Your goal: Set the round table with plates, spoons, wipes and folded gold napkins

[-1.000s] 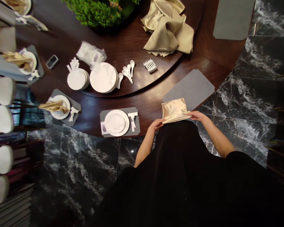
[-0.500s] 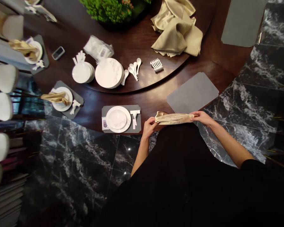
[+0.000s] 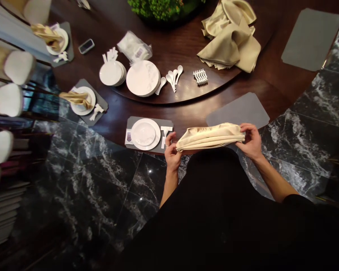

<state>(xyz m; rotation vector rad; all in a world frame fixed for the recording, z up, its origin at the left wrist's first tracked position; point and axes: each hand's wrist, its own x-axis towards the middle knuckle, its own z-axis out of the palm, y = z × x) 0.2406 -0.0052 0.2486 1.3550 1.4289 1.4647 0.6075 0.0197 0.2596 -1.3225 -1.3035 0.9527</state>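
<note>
A gold cloth napkin [image 3: 210,136], pleated into a long band, is stretched between my two hands in front of my body. My left hand [image 3: 173,155] pinches its left end, with the index finger lifted. At the other end, my right hand [image 3: 251,141] grips the folds between thumb and fingers. Left of the napkin, a grey placemat [image 3: 170,143] carries a large white plate [image 3: 157,137] with a smaller plate [image 3: 143,134] on it. A white spoon and rest [image 3: 166,130] lie beside the plates, close to my left hand. Behind my right hand lies a bare grey placemat [image 3: 240,109].
On the raised round board stand stacked plates [image 3: 142,78], several white spoons [image 3: 174,77], white rests [image 3: 200,76], a plastic bag [image 3: 134,47], heaped gold napkins [image 3: 228,41] and greenery [image 3: 158,9]. A phone [image 3: 86,46] lies further left. White chairs [image 3: 9,99] line the left side.
My hands have spread the napkin wider and turned its stacked pleats into view. My left index finger has lifted. The whole view has shifted slightly, moving the table's things rightward.
</note>
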